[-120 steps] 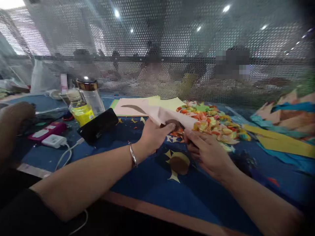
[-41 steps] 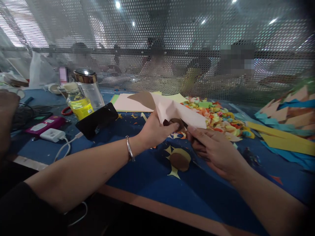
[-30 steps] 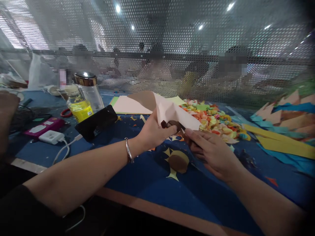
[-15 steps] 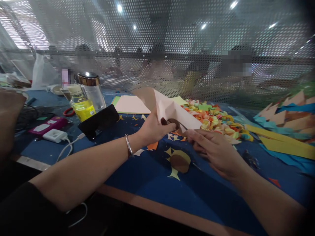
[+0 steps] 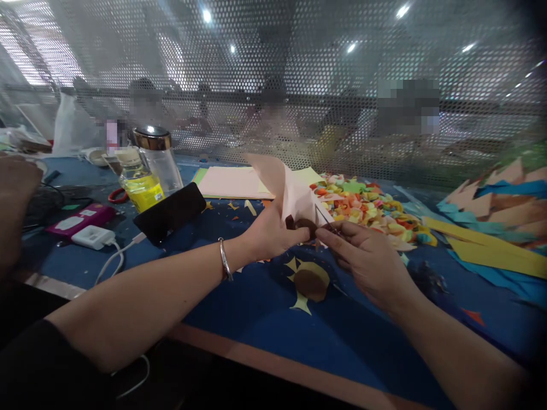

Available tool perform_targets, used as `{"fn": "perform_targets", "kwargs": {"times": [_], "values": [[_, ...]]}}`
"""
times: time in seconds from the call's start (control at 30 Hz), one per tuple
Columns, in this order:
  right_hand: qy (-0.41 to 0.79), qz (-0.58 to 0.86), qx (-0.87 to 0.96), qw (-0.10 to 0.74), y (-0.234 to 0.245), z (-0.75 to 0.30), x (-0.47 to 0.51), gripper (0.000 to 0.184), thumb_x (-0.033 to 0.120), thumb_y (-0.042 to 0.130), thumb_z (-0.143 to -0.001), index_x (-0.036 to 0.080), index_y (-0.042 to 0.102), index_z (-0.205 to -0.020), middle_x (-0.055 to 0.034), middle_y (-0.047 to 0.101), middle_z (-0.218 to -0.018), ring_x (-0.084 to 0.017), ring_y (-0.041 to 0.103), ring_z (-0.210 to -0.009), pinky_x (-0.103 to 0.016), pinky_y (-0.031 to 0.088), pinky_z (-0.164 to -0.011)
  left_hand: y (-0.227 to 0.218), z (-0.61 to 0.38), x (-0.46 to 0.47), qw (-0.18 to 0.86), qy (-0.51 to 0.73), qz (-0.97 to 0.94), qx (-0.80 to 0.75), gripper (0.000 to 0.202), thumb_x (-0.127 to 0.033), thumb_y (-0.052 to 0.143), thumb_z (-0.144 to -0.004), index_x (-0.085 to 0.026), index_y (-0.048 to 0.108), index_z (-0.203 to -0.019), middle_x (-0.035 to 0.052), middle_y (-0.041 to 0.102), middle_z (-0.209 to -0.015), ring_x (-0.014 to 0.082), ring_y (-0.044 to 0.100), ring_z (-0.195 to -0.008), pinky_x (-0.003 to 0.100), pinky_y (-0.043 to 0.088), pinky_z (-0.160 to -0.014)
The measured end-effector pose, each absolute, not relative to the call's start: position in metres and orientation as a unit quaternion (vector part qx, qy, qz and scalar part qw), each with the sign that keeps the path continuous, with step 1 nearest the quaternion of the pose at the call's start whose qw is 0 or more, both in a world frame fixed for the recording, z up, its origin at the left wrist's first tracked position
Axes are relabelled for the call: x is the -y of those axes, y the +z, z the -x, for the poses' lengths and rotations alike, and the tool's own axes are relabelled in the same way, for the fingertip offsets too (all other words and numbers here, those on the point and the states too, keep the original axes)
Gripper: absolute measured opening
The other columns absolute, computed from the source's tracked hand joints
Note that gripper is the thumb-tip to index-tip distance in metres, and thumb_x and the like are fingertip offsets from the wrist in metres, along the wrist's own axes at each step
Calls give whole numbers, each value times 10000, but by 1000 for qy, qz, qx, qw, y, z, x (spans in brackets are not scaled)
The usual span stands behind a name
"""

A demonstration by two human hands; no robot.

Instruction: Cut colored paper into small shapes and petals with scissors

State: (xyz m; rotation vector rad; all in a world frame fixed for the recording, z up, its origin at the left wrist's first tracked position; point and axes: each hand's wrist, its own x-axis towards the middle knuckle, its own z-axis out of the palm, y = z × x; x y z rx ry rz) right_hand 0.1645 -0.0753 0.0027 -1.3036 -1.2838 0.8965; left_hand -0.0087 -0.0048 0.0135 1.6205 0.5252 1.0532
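On the near part of the blue counter (image 5: pixel 256 313), a round paper piece (image 5: pixel 311 282) lies over a yellow scrap (image 5: pixel 302 305). Just beyond, the left hand (image 5: pixel 271 232) pinches a pale pink paper sheet (image 5: pixel 299 199) between thumb and fingers, raised off the counter. The right hand (image 5: pixel 356 245) has its fingers closed around a thin dark tool (image 5: pixel 323 214), probably scissors, though the grip hides most of it. Compared with half a second ago, the sheet has swung steeper, its right end drawn in toward the left hand, and the blades show more plainly against it; this suggests the paper is being turned to feed a curved cut. Farther back lie a pile of coloured paper cut-outs (image 5: pixel 367 208) and a paper stack (image 5: pixel 231 181), below a perforated metal screen (image 5: pixel 239 62).
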Motion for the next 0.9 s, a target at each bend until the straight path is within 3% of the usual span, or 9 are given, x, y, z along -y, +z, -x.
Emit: {"fn": "perform_targets", "kwargs": {"times": [0.23,0.37,0.47,0.6,0.77,0.9], "values": [[344,557,551,518,3,-167,74,488,574,899,-638,165,719,-837,31,533,-554,-92,443,-474,-222,298,-391,15,7,13,598,436,-628,-241,408,-111,770,-588,-192,558,-928,-35,610,-754,107,533,-660,275,441,-634],[352,536,534,551,5,-167,74,411,527,880,-679,195,705,-846,33,532,-565,-104,463,-493,-226,289,-391,11,1,23,731,410,-478,-262,376,-237,906,-554,-142,655,-818,36,682,-791,151,628,-750,324,462,-751],[356,526,538,554,5,-167,75,383,495,884,-693,201,702,-859,48,505,-561,-84,394,-458,-225,233,-371,11,-1,28,752,401,-432,-294,406,-273,950,-530,-113,725,-828,64,721,-846,149,650,-779,303,426,-746],[374,521,523,561,6,-167,76,441,556,859,-732,191,697,-918,46,513,-604,-55,311,-435,-217,193,-365,14,0,27,747,426,-414,-298,368,-232,959,-538,-105,730,-796,53,723,-831,137,654,-766,296,443,-752],[428,522,508,535,8,-165,80,564,713,805,-731,176,666,-837,84,341,-522,-51,248,-438,-207,165,-393,18,5,19,740,435,-427,-286,307,-246,917,-644,-110,668,-760,39,686,-723,145,661,-695,310,487,-699],[453,517,506,521,12,-161,81,608,762,786,-715,175,659,-806,87,326,-493,-46,231,-416,-211,140,-394,18,8,13,713,453,-459,-274,327,-264,904,-684,-141,606,-739,18,679,-692,115,647,-661,286,492,-697]]}}
